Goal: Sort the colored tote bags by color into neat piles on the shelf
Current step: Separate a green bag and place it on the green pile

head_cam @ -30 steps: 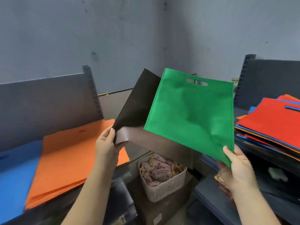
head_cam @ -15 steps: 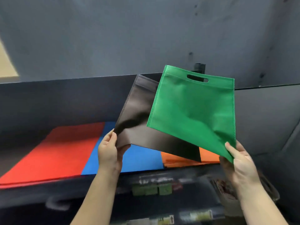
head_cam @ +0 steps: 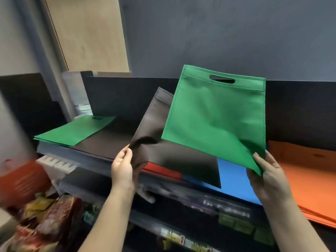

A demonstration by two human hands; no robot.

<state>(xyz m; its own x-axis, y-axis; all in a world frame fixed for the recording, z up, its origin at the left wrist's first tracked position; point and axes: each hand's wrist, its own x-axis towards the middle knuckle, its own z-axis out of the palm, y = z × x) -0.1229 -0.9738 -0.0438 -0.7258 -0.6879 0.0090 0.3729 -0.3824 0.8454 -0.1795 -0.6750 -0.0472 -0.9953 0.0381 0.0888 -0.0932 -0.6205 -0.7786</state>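
Left hand (head_cam: pixel 122 167) pinches corner of brown tote bag (head_cam: pixel 160 146); right hand (head_cam: pixel 269 176) grips bottom corner of green tote bag (head_cam: pixel 216 122), both held above shelf (head_cam: pixel 101 161). Shelf carries green pile (head_cam: pixel 72 130), brown pile (head_cam: pixel 105 144), red (head_cam: pixel 163 171), blue (head_cam: pixel 236 180), orange (head_cam: pixel 307 177)

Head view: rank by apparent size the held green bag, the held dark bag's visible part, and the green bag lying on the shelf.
1. Held green bag, largest, though nearest the camera.
2. Held dark bag, partly hidden behind the green one.
3. Green bag on the shelf, smallest; it lies farther off and foreshortened.
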